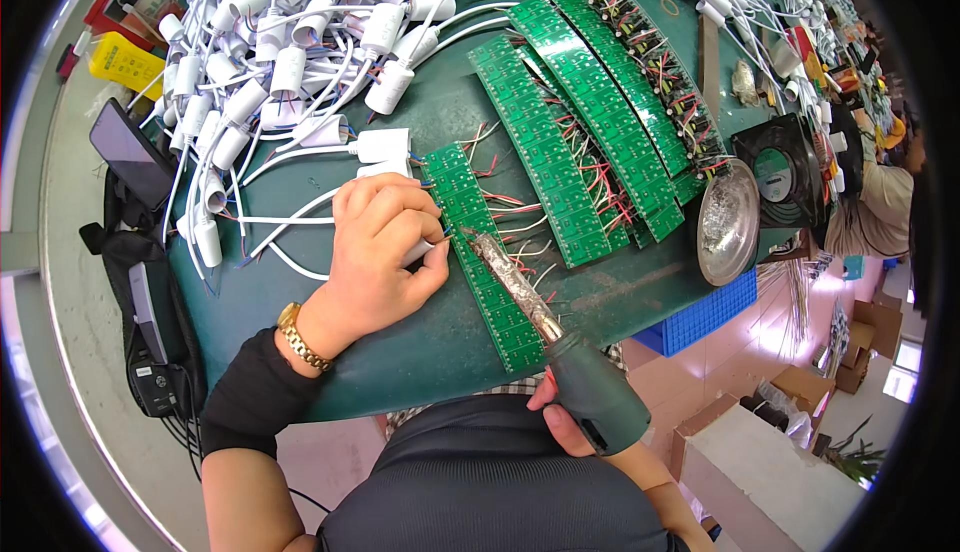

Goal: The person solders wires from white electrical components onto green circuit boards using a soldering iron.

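My left hand [385, 242], with a gold watch at the wrist, is closed around a white lamp socket [419, 251], mostly hidden by the fingers. Its fingertips are at the left edge of a narrow green circuit board strip [507, 320]. My right hand [562, 424] grips a soldering iron [602, 397] by its dark green handle. The iron's silvery, crusted shaft slants up and left over the strip, its tip close to my left fingertips. Just above my left hand lies another white socket [385, 144], with thin wires reaching the board. Red and white wires stick out along the strip's right side.
Many white sockets with cables [290, 67] pile up at the far left. More green boards [545, 152] lie right of the strip. Beyond them are a round metal dish [728, 222], a black fan [778, 174] and a blue crate [700, 314]. A phone [130, 152] stands at left.
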`<act>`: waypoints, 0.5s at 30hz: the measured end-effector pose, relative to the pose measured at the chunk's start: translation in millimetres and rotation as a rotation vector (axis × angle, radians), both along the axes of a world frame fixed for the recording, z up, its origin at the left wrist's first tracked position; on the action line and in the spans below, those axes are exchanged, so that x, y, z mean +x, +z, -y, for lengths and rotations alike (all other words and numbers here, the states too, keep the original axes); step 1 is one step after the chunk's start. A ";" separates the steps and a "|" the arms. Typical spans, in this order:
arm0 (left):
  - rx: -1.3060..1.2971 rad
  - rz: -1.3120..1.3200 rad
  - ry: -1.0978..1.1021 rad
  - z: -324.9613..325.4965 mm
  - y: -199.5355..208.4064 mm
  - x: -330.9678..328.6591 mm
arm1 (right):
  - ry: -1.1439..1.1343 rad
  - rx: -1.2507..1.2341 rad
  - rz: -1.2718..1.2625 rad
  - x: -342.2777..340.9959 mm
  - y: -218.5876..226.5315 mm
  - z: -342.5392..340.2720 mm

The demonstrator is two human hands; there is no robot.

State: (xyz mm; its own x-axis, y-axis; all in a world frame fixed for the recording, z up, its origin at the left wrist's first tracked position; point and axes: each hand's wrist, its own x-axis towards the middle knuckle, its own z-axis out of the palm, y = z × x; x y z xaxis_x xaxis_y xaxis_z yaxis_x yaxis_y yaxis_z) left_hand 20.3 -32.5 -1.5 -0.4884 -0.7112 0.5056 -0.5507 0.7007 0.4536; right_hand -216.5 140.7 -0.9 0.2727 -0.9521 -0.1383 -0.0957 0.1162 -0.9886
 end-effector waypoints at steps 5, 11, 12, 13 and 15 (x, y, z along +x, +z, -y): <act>0.057 -0.054 0.001 -0.6 4.2 -1.4 | -0.156 0.174 0.187 -0.2 0.8 -6.9; 0.004 0.023 -0.017 0.5 0.6 0.6 | -0.140 0.051 0.005 -4.3 -7.9 -10.4; 0.005 0.021 -0.019 0.5 0.0 -0.2 | -0.101 -0.040 -0.093 -4.6 -2.1 -6.3; -0.006 0.032 -0.012 0.2 0.2 -0.8 | -0.060 -0.133 -0.188 -4.2 1.4 -3.6; -0.017 0.043 -0.006 -0.3 0.5 -2.0 | -0.067 -0.099 -0.177 -3.7 1.0 -5.3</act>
State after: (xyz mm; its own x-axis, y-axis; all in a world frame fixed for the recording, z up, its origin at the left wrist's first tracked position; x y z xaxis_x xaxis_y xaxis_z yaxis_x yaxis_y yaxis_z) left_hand 18.2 -32.2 -1.0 -0.5144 -0.6994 0.4962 -0.5647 0.7117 0.4178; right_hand -220.2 146.0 0.1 0.1879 -0.9786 -0.0836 -0.2641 0.0317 -0.9640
